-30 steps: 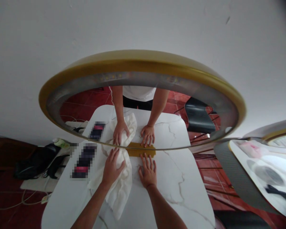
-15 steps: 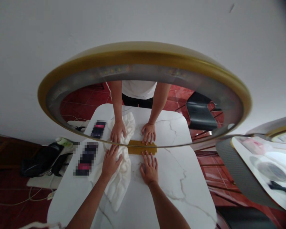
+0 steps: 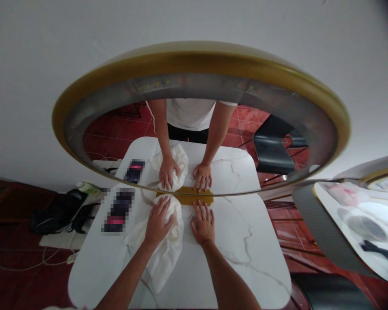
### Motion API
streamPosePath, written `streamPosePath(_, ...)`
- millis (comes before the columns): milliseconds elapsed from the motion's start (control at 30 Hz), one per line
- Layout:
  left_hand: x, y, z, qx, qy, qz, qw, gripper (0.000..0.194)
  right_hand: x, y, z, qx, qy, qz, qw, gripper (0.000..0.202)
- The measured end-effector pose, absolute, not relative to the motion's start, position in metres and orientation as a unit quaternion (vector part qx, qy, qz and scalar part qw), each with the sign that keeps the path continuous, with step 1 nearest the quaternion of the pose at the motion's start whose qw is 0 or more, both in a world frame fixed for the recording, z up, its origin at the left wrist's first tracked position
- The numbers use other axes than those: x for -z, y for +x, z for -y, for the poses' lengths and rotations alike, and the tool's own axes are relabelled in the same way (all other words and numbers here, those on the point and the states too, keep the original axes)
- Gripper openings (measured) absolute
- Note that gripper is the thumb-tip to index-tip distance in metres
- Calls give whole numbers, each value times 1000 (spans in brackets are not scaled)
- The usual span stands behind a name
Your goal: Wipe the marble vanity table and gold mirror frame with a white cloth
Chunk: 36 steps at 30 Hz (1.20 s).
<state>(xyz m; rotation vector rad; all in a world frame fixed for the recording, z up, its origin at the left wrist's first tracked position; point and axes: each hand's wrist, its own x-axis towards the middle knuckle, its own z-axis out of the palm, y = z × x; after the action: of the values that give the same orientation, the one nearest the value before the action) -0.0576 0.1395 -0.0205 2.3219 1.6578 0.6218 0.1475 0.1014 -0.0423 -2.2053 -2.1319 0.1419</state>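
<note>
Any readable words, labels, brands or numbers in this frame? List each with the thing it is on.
None can be read.
The dark flat item beside the white cloth on the marble table is pixelated; any print on it is unreadable.
Its reflection in the gold-framed round mirror is pixelated too.
The greenish bottle near the wall is too small to show any label text.

Home: vanity mirror (image 3: pixel 197 69), tiled floor (image 3: pixel 100 137)
</note>
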Motion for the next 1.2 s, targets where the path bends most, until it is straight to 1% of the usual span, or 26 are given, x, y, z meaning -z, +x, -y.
streamPosePath(167, 20, -57, -132, -210, 789, -567, 108, 54, 42, 149, -101, -43, -715, 697, 39, 65)
streamPosePath(467, 29, -80, -162, -245, 735, -625, 92, 53, 42, 149, -101, -46, -716, 696, 34, 64)
streamPosePath(600, 28, -77, -159, -243, 751, -607, 93, 53, 43, 148, -101, -46, -716, 696, 38, 64)
streamPosePath(933, 16, -38, -121, -179, 829, -517, 118, 58, 41, 148, -101, -46, -718, 694, 36, 65)
streamPosePath(1200, 8, -24, -126, -165, 848, -494, 94, 59, 40, 148, -100, -42, -715, 697, 34, 69)
